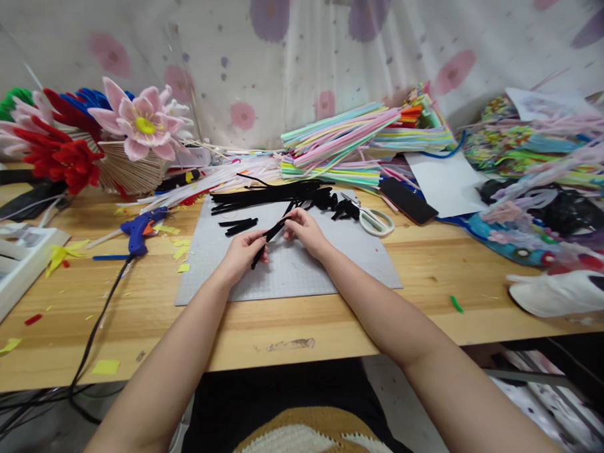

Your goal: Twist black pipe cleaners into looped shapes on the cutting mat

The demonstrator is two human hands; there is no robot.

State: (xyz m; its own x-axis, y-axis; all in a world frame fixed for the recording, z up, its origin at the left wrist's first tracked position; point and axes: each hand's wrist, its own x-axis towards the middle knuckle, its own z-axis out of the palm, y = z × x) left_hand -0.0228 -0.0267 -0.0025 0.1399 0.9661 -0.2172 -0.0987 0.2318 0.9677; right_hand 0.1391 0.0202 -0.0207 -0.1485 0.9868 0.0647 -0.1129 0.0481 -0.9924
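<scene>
Above a grey cutting mat (pixel 209 277), my left hand (pixel 244 256) is closed on the near end of black pipe cleaners (pixel 272 233). My right hand (pixel 305 232) pinches the same black strands farther up, to the right. How many strands lie between the fingers I cannot tell. Just beyond the hands, a bundle of long black pipe cleaners (pixel 255 198) lies across the mat, and a few short cut black pieces (pixel 238 225) rest to the left. Black fuzzy pieces (pixel 345 208) lie at the right, next to scissors with pale handles (pixel 376 222).
A blue glue gun (pixel 138 230) with a black cord sits left of the mat among yellow scraps. Fuzzy flowers (pixel 145 123) stand at the back left. Pastel pipe cleaners (pixel 343 138) are piled behind the mat. A dark phone (pixel 408 200) and white paper (pixel 445 183) lie to the right.
</scene>
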